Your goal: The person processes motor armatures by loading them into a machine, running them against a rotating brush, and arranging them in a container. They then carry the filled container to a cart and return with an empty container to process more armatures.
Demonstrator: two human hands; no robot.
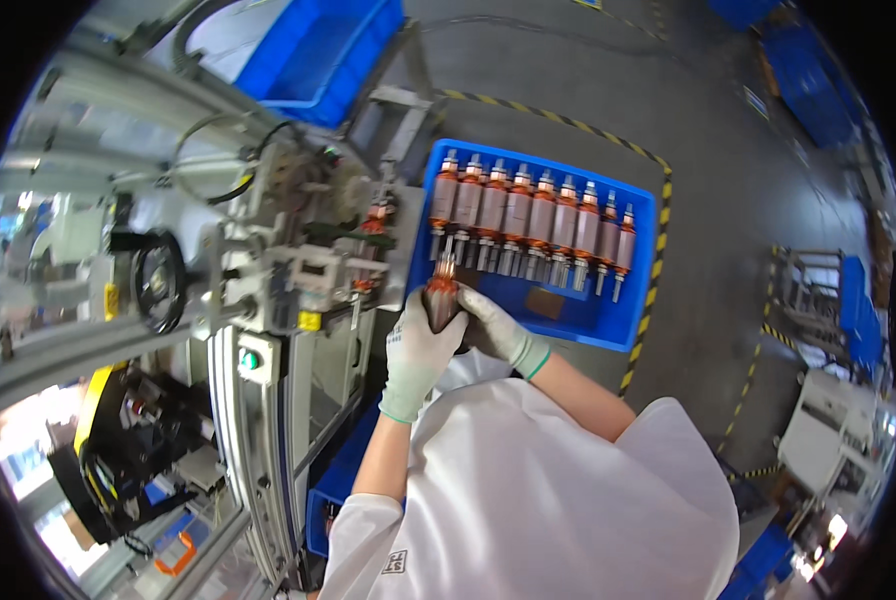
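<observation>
While left hand (414,345) and right hand (498,328) are clasping a rotor (442,303), forearms (576,396) are pointing toward the blue bin's (590,326) near-left corner.

The person wears a loose white shirt (568,490); its left sleeve (363,525) and right sleeve (668,435) are wide. I notice one small, dark, square mark (395,562) toward the left side. The left hand (415,350) and the right hand (498,328) have whitish gloves (405,385), each finished with a green edge (396,417) at the wrist.

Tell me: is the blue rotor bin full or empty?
Partly filled: a row of rotors lies inside the bin; blue bottom shows nearer.
</observation>
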